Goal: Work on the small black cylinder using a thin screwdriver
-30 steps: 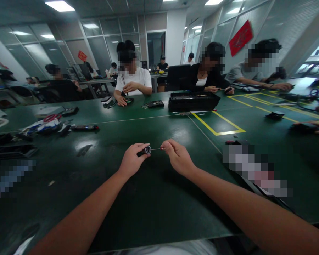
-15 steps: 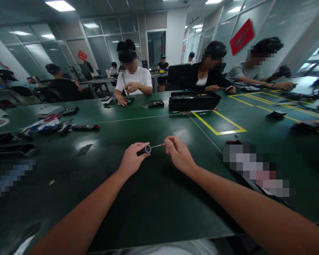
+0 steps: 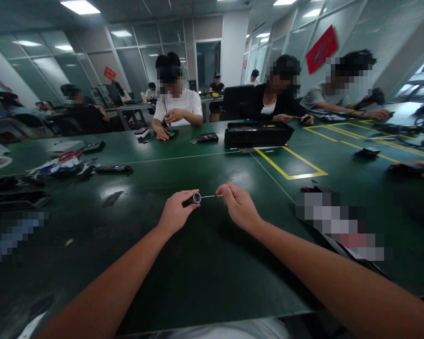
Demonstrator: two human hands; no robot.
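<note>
The left hand [image 3: 173, 214] gripped a dark cylinder [image 3: 197, 197], its round end silver-rimmed; the right hand [image 3: 242, 205] pinched a slim metal-shafted tool [image 3: 208, 196], its reddish end mostly hidden.

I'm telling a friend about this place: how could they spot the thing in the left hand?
At the near side of the big green table, find the left hand. It holds a short dark cylinder. Its round, silvery rim sets it apart from the thin, metal-shafted tool in the right hand.
</note>
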